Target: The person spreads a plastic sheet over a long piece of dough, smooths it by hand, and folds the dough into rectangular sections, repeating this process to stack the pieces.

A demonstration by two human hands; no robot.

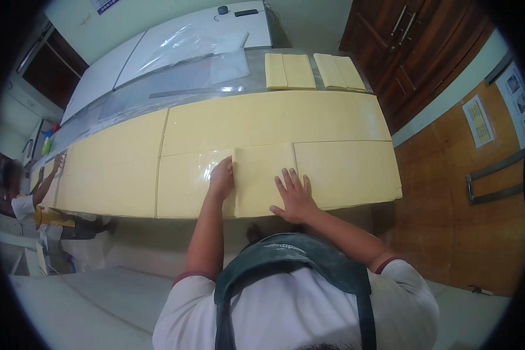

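A pale yellow sheet (265, 175), partly folded over into a narrower panel, lies near the front edge of the table. At the panel's left fold is my left hand (221, 178), its fingers curled closed against the sheet's edge. My right hand (296, 199) rests flat on the panel's right side with fingers spread, holding nothing. Beneath and around both hands lie wide, slightly glossy yellow sheets (274, 116), which reach the table's front edge. What lies inside my left fingers is mostly hidden.
Two folded yellow bundles (290, 71) (339, 72) sit at the back right. Behind the sheets are a metal ruler (197, 91) and clear plastic film (230, 65). A co-worker (26, 204) stands at the far left end. Wooden doors (411, 46) are at right.
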